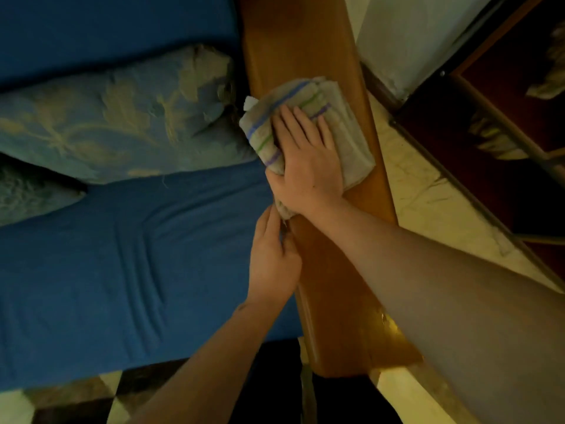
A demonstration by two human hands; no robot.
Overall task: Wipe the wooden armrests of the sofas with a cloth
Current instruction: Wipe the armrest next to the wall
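A long wooden armrest (305, 41) runs from the top of the view down to the bottom centre, beside the blue sofa seat (122, 255). On it lies a folded pale cloth (345, 139) with blue, green and purple stripes. My right hand (308, 166) presses flat on the cloth, fingers straight and spread. My left hand (273, 258) sits at the armrest's inner edge just below the cloth's hanging tail, fingers curled, thumb tip at the tail. Whether it pinches the tail or the wood is hidden.
A blue cushion (116, 117) with a pale leaf pattern lies on the seat against the armrest, and a second cushion (27, 194) shows at the left edge. To the right are a pale tiled floor (428, 185), a white wall corner (406, 35) and a dark red rug (519, 123).
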